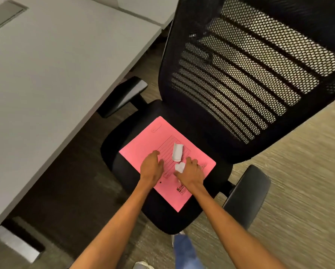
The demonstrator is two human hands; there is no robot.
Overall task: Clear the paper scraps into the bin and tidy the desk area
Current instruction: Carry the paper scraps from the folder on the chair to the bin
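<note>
the right hand (pixel 191 172) pinches a crumpled white scrap (pixel 179 167) on the flat pink folder (pixel 143 150); the left hand (pixel 152 166) rests loosely open on the folder, holding nothing. a curled white scrap (pixel 177 154) lies on the folder just beyond the hands. under the folder is the black chair seat (pixel 205 133), its perforated mesh back (pixel 250 74) beyond, and a smooth grey desk (pixel 56 65) to the folder's left.

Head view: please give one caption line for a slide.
Both hands gather paper scraps on a pink folder on a chair.
</note>
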